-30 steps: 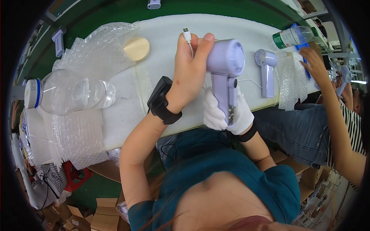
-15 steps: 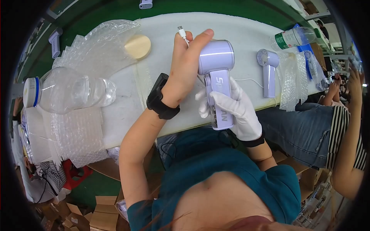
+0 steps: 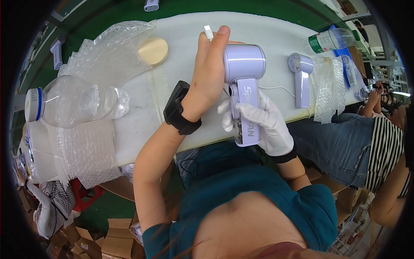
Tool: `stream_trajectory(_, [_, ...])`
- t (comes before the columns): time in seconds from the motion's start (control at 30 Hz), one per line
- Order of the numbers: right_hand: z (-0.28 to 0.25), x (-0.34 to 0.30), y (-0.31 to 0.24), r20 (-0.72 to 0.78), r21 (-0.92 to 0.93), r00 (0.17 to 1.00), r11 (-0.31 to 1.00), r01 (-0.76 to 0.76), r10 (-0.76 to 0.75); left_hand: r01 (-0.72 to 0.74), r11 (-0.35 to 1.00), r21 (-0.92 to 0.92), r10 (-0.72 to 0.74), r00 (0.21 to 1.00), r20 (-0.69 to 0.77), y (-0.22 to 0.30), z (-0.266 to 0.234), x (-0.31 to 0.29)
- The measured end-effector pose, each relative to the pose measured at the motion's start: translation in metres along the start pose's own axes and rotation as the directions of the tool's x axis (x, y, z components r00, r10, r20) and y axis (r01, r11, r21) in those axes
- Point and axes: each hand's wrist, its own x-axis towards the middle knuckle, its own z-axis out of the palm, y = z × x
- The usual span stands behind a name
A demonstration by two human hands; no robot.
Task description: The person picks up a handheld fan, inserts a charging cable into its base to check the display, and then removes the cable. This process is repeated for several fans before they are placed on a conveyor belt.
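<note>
Where the white-gloved right hand wraps the handle, its thumb across the front and its fingertips showing on the other side, the one lavender handheld fan stands head-up over the near edge of the white table pad. The bare left hand lies along the left side of the fan's round head, holding one white cable plug that pokes up beside its thumb — how firmly it presses the fan, I cannot tell. A second fan lies on the pad to the right, and two lavender devices lie beyond the pad. Around these are two clear plastic bottles — one at each side — one cream disc and bubble wrap, its layers too overlapped to count.
</note>
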Motion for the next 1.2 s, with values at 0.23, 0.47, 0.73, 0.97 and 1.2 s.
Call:
stream_trajectory(0.23, [0.009,-0.002,-0.005,-0.071,0.02,0.997,1.0,-0.009,0.011,0.037,0.999,-0.012,-0.037,0.998,-0.042,-0.007,-0.004,0.003])
stream_trajectory(0.47, [0.008,0.013,0.004,-0.147,-0.217,0.982,0.973,0.083,-0.117,-0.017,1.0,0.023,0.019,0.997,-0.077,-0.008,-0.004,0.003])
stream_trajectory(0.73, [-0.01,0.031,0.007,-0.11,-0.159,0.987,0.983,0.096,-0.114,-0.308,0.93,0.202,0.315,0.949,0.001,-0.003,0.005,-0.005])
stream_trajectory(0.97, [-0.004,0.031,0.004,-0.152,-0.279,0.984,0.959,0.043,-0.088,-0.314,0.92,0.236,0.319,0.948,0.017,-0.005,0.002,-0.006])
stream_trajectory(1.2, [-0.013,0.034,0.005,-0.043,-0.007,0.998,0.999,0.035,-0.036,-0.271,0.942,0.196,0.28,0.96,-0.02,-0.005,-0.001,-0.002])
